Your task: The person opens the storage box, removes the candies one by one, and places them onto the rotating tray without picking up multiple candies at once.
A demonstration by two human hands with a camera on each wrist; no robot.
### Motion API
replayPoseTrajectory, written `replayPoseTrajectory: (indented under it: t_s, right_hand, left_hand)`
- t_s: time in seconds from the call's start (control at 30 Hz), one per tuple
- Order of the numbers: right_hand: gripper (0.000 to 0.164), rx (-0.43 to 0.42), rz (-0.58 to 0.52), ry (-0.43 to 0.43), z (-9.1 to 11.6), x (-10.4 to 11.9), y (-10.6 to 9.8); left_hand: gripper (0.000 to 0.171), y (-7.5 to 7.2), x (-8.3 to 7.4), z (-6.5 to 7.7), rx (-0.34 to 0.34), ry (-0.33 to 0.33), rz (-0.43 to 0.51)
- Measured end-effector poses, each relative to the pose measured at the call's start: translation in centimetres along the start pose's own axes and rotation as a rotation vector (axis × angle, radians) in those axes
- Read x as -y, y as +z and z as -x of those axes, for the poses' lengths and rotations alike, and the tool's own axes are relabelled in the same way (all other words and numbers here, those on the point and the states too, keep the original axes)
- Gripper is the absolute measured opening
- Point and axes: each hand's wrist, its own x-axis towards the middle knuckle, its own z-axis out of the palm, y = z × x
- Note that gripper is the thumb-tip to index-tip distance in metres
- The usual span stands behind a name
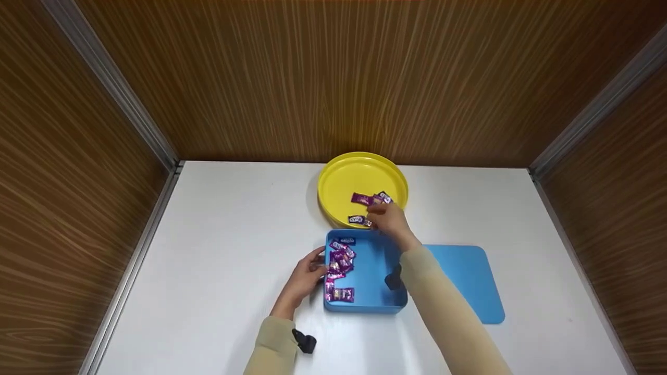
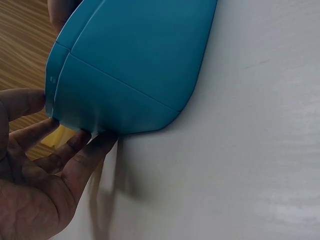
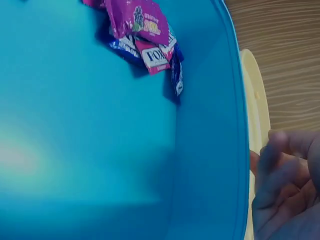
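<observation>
In the head view my left hand (image 1: 305, 275) is at the left wall of a blue box (image 1: 372, 268), fingertips against its outside and rim. The left wrist view shows these fingers spread along the box's outer edge. Several purple wrapped candies (image 1: 341, 260) lie along the box's left side. My right hand (image 1: 390, 221) is over the front right of a yellow round tray (image 1: 359, 176), fingertips right at more purple candies (image 1: 361, 198). In the right wrist view its fingers are loosely bent and blurred, with no candy showing between them.
A flat blue lid (image 1: 469, 284) lies on the white table (image 1: 224, 234) right of the box, partly under my right forearm. Wood-grain panels (image 1: 292, 78) stand behind and at both sides. The tray sits directly behind the box.
</observation>
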Motion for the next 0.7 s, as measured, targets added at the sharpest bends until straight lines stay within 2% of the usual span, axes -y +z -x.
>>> replayPoseTrajectory:
  t_s: [0.1,0.43,0.7]
  right_hand:
    - [0.033,0.017,-0.006,-0.027,0.4,-0.2,-0.7]
    - [0.033,-0.010,-0.001,-0.134,2.2,-0.8,-2.7]
    - [0.033,-0.018,0.057,-0.173,4.2,-1.7,-3.1]
  left_hand:
    - [0.053,0.0,0.0,-0.1,-0.009,-0.011,-0.009]
    - [0.052,-0.1,0.2,-0.2,-0.016,0.002,-0.016]
    - [0.053,-0.1,0.1,0.0,-0.020,-0.007,-0.013]
